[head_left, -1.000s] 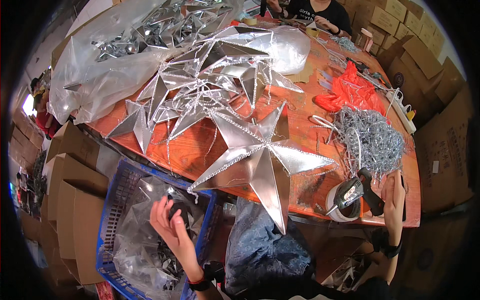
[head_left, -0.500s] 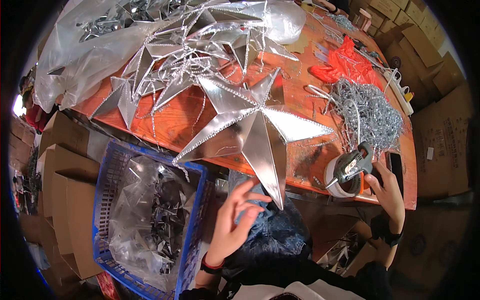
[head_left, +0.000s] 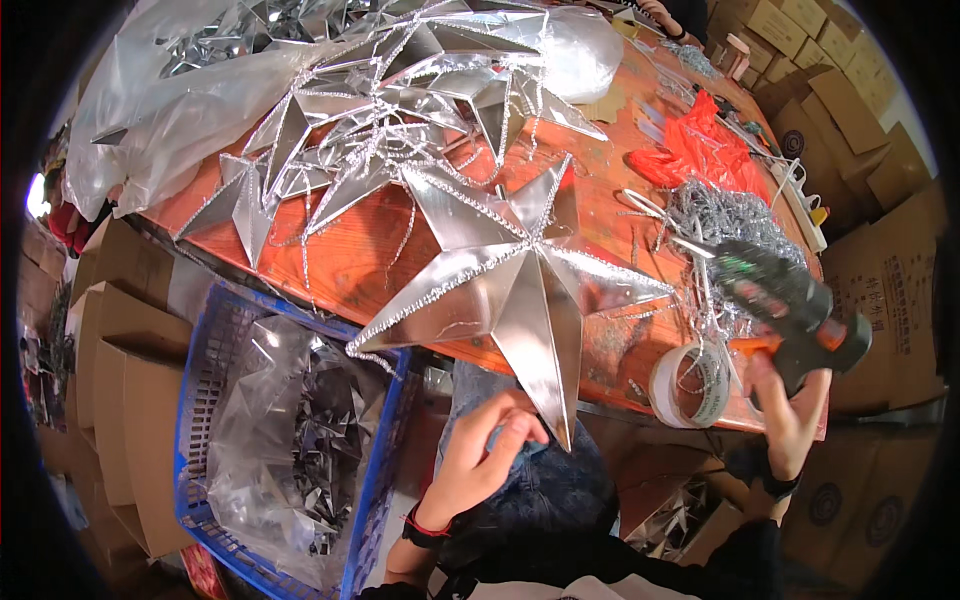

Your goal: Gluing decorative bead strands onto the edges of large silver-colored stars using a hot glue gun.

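Head view: the right hand (head_left: pixel 785 415) grips a dark glue gun (head_left: pixel 790 300) above a tape roll (head_left: pixel 690 385) at the orange table's (head_left: pixel 340 250) near edge — the left hand (head_left: pixel 485 455), fingers loosely curled and holding nothing, sits just below the big silver star's (head_left: pixel 520 285) lowest point.

The left hand (head_left: pixel 482 452) rises from the lower edge on a bent forearm, its fingers loosely curled and slightly spread, thumb up, grasping nothing; a thin red band circles the wrist. The right hand (head_left: pixel 790 412) is raised at the right on an upright forearm with a dark strap at the wrist, its fingers closed around a dark handle.
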`<control>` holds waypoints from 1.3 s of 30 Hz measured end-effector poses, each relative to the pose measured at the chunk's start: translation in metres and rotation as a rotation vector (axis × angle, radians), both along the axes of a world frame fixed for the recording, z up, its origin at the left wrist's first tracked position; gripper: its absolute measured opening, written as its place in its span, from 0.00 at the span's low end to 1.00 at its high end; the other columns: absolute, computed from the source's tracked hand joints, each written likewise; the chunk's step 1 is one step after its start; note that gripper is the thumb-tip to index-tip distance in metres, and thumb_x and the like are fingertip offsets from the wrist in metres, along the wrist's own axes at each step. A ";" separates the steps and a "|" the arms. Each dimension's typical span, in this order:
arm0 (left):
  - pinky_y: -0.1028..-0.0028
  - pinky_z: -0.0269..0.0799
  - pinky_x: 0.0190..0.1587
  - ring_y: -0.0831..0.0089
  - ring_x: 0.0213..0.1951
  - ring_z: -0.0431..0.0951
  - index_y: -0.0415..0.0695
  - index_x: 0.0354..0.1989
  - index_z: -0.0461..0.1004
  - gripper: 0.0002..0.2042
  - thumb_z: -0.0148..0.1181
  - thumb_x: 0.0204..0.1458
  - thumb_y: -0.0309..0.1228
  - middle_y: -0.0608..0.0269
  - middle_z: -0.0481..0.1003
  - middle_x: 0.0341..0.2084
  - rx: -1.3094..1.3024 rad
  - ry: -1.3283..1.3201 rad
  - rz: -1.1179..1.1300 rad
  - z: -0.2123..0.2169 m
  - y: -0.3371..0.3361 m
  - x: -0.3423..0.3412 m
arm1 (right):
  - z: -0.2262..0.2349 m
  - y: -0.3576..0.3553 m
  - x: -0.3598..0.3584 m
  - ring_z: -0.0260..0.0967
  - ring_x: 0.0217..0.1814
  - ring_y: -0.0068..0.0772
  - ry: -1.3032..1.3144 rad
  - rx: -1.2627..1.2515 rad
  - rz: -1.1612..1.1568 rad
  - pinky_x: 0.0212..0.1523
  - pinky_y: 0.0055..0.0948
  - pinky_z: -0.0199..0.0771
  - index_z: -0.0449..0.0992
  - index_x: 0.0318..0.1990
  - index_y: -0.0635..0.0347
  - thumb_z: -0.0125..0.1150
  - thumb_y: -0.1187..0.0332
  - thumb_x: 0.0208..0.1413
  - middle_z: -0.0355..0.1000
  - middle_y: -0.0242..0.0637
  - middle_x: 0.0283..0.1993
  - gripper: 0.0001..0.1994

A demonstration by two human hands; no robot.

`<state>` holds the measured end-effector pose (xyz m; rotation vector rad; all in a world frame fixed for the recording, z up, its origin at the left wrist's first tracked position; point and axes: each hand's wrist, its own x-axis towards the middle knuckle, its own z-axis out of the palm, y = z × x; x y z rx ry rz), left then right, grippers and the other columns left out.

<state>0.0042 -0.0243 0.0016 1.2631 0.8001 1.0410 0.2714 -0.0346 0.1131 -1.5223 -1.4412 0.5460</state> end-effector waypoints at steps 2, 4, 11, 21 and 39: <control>0.76 0.69 0.34 0.77 0.27 0.74 0.34 0.42 0.67 0.10 0.45 0.58 0.27 0.59 0.74 0.25 -0.007 0.043 0.106 -0.013 0.005 -0.004 | -0.007 0.008 -0.011 0.63 0.25 0.21 -0.123 0.043 0.112 0.25 0.21 0.63 0.64 0.46 0.71 0.50 0.78 0.53 0.68 0.37 0.32 0.12; 0.76 0.70 0.33 0.77 0.28 0.74 0.34 0.46 0.66 0.11 0.45 0.57 0.25 0.58 0.74 0.27 -0.026 0.010 0.153 -0.011 0.007 -0.004 | -0.003 0.016 -0.026 0.65 0.37 0.25 0.004 -0.087 0.131 0.36 0.23 0.64 0.66 0.44 0.70 0.55 0.80 0.47 0.67 0.39 0.38 0.14; 0.79 0.71 0.30 0.76 0.27 0.75 0.36 0.49 0.68 0.13 0.48 0.55 0.21 0.56 0.70 0.46 0.062 0.131 0.204 -0.031 0.009 -0.005 | -0.001 0.035 -0.045 0.64 0.41 0.25 0.155 -0.241 0.219 0.40 0.23 0.65 0.65 0.46 0.70 0.57 0.82 0.46 0.65 0.38 0.40 0.17; 0.80 0.71 0.30 0.77 0.27 0.74 0.36 0.44 0.71 0.10 0.49 0.54 0.21 0.56 0.70 0.47 0.078 0.155 0.211 -0.029 0.012 -0.005 | 0.005 0.047 -0.049 0.71 0.38 0.27 0.156 -0.349 0.293 0.39 0.27 0.72 0.57 0.51 0.72 0.52 0.83 0.50 0.67 0.42 0.40 0.20; 0.78 0.70 0.30 0.75 0.28 0.73 0.38 0.43 0.71 0.10 0.49 0.52 0.19 0.57 0.71 0.46 0.123 0.216 0.218 -0.034 0.011 -0.003 | 0.005 0.030 -0.039 0.68 0.40 0.26 0.110 -0.415 0.209 0.39 0.24 0.67 0.63 0.49 0.70 0.62 0.79 0.45 0.67 0.39 0.42 0.22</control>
